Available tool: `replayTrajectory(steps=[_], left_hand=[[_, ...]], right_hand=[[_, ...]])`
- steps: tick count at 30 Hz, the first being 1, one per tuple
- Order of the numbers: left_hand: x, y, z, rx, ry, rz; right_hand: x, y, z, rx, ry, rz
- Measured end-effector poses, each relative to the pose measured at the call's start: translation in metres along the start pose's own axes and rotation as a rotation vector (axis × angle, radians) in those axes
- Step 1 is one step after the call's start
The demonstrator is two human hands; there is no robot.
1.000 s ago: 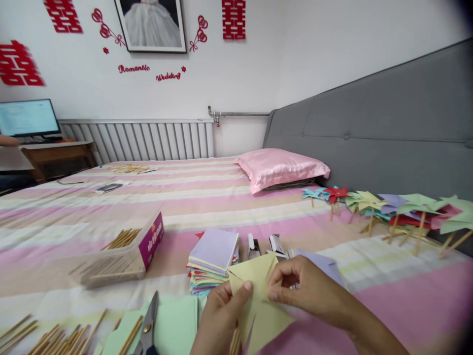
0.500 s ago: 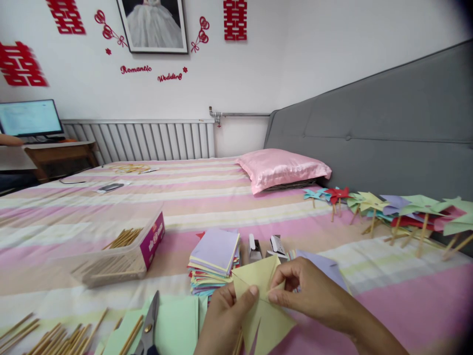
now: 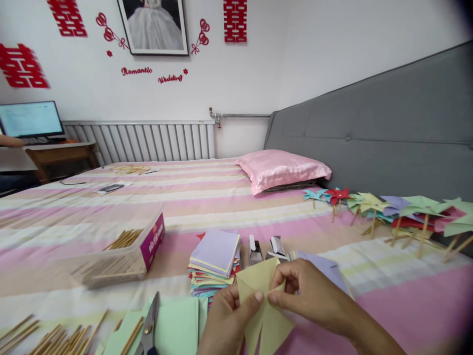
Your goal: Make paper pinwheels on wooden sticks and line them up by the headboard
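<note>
A pale yellow paper square [image 3: 258, 274], slit in from its corners, is held up between both hands. My left hand [image 3: 231, 318] grips its left side, thumb pressed on the front near the middle. My right hand [image 3: 308, 291] pinches a flap of the same paper at the right, bent in toward the centre. Just behind the hands stands a stack of coloured paper squares [image 3: 216, 251], lilac on top. Scissors [image 3: 150, 325] lie partly over light green sheets [image 3: 179, 323], left of my left hand. Fingertips behind the paper are hidden.
Wooden sticks [image 3: 70, 340] lie at the front left, with more in a clear plastic box [image 3: 121, 266]. Two small boxes [image 3: 254, 249] sit behind the hands. Finished paper pinwheels [image 3: 406, 207] line the right by the grey headboard. A pink pillow [image 3: 283, 170] lies farther back.
My left hand has shifted slightly right, its thumb closer to the paper's centre. The paper is drawn narrower, its lower slit and left edge turned a little. My right hand keeps its pinch.
</note>
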State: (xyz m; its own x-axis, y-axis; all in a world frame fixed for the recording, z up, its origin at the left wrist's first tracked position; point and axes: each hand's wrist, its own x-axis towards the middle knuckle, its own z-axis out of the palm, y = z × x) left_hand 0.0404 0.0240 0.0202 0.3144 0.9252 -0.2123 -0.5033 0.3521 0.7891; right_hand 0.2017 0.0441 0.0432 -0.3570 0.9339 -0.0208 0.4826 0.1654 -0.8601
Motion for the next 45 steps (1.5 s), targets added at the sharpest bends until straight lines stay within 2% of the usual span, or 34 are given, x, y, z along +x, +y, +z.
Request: replayTrajectory(steps=[5,11,17,22,26,34,37,41,45], left_hand=[[0.005,-0.008,-0.005,0.078,0.008,0.049],[0.010,-0.016,-0.013,0.214,0.091,0.123],[0.010,-0.016,-0.010,0.206,0.087,0.166],[0.004,-0.005,0.000,0.125,0.120,0.150],[0.000,0.001,0.008,0.018,0.121,0.149],[0.007,-0.011,0.003,0.024,0.114,0.207],[0.007,-0.011,0.003,0.043,0.099,0.217],[0.000,-0.003,0.006,0.003,0.059,0.138],[-0.004,0.004,0.008,-0.015,0.106,0.088]], right_hand=[[0.000,0.000,0.002,-0.033,0.022,0.000],[-0.001,-0.004,0.003,-0.127,0.078,-0.037],[-0.003,-0.017,0.003,-0.144,0.164,-0.087],[-0.003,-0.023,0.003,0.027,0.156,-0.165],[-0.002,-0.022,0.004,0.193,0.143,-0.149],[0.001,-0.016,0.006,0.256,0.091,-0.153],[0.001,-0.012,0.006,0.308,0.072,-0.130],[0.002,-0.009,0.002,0.441,0.020,-0.055],[0.003,-0.009,0.000,0.532,-0.003,-0.005]])
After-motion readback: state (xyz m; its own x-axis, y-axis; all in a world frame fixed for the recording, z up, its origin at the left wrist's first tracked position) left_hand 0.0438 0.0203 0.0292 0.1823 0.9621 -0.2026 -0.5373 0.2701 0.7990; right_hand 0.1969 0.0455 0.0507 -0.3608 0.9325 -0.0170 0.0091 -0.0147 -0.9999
